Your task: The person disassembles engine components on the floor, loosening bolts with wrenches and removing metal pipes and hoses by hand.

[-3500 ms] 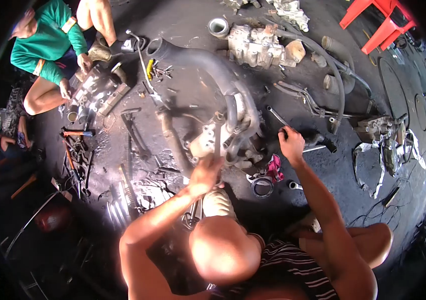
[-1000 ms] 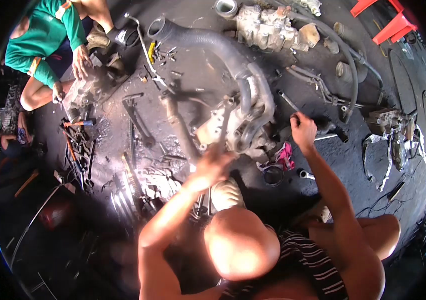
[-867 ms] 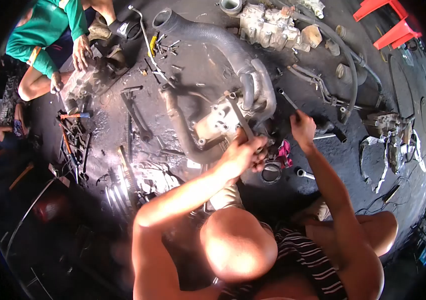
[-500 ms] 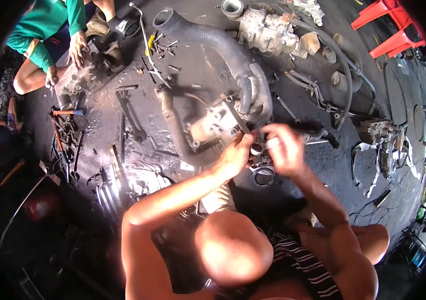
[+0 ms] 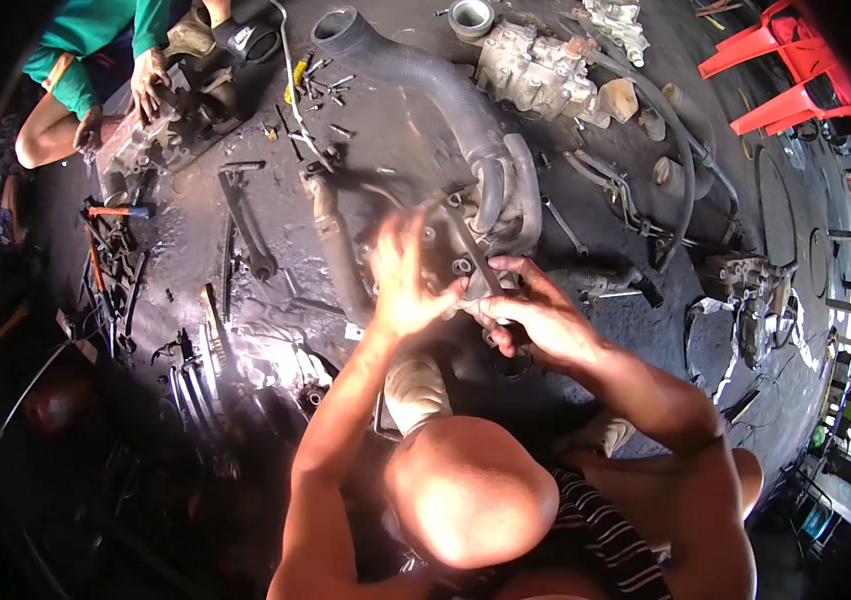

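Observation:
My left hand (image 5: 404, 278) is over the pale metal housing, with its fingers raised, spread and blurred by motion. Its thumb points right, close to the lower end of a long flat metal bar (image 5: 472, 245); I cannot tell if they touch. Around that lower end curl the thumb and fingers of my right hand (image 5: 544, 312). The bar slants up and left across the metal housing (image 5: 462, 267), which my left hand partly covers. Thick grey hoses (image 5: 491, 190) run beside and behind the housing. Below my right hand, a dark ring-shaped part (image 5: 514, 364) is mostly hidden.
At upper left, a person in a green sleeve (image 5: 151, 35) has their hands on another metal part (image 5: 161, 135). Wrenches (image 5: 246, 225), loose bolts (image 5: 321, 85) and an orange-handled hammer (image 5: 121, 211) lie on the floor. An engine block (image 5: 536, 75) and red chairs (image 5: 776, 60) stand farther off.
My left hand has let go near the bar's lower end and moved left, its fingers spreading. My right hand has come in from the right and closed around that end. The view has shifted slightly.

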